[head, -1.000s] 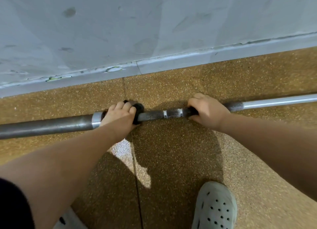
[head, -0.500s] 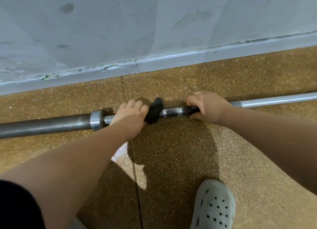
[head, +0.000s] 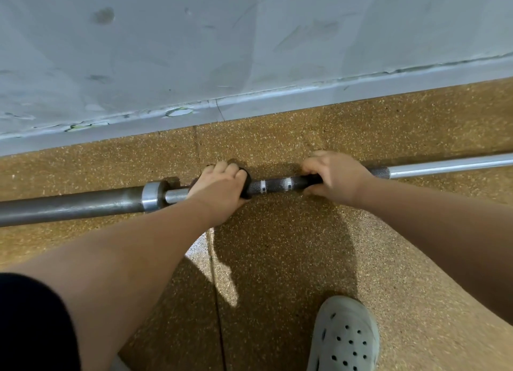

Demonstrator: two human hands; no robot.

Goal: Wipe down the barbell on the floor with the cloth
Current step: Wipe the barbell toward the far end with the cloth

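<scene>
Left hand: back uppermost, fingers curled over the far side of the barbell, gripping a dark cloth around it; the cloth shows at the hand's right edge.
Left forearm: bare, reaching in from the near left; black sleeve at the upper arm.
Right hand: back uppermost, fingers and thumb wrapped round the barbell, apart from the left hand.
Right forearm: bare, entering from the right.

A black sleeve covers the upper left arm at the near left edge. Both forearms, the left hand and the right hand are bare. Near right, one foot wears a pale grey clog with round holes across its toe.
</scene>
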